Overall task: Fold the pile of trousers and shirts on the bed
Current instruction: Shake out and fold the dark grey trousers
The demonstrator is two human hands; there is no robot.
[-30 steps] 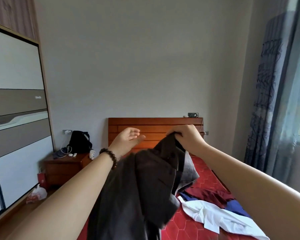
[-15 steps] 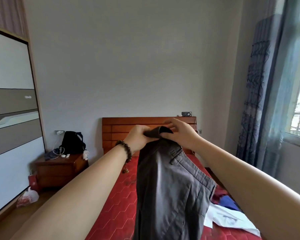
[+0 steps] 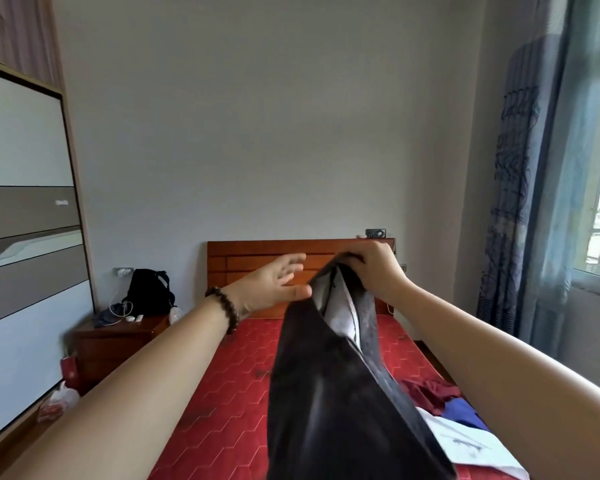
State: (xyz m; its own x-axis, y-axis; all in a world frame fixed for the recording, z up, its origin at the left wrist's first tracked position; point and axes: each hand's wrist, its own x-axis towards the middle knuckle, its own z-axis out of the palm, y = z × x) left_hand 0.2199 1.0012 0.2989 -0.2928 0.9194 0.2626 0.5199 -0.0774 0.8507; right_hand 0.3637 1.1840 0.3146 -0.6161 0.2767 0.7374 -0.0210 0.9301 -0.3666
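From the head camera, both bare forearms reach forward over the bed. The right hand is raised in front of the headboard, knuckles up, its fingers curled over and gripping the top edge of the dark grey trousers. The left hand is spread just beside that edge, fingers straight and fanned, thumb tip close to the cloth or perhaps brushing it; motion blur on the fingers leaves that unclear, and it grips nothing. A brown bead bracelet circles the left wrist. The trousers hang from the right hand with their long axis running down and toward the camera, waistband uppermost, and the lower end passes out of the bottom of the frame; the opening gapes to show a pale lining. The fabric looks smooth and slightly glossy, falling in long soft folds. Under it the bed carries a red cover quilted in hexagons. At the right lies the rest of the pile: a white shirt, a maroon garment and a blue garment, all crumpled together. A wooden nightstand with a black bag stands left of the bed.
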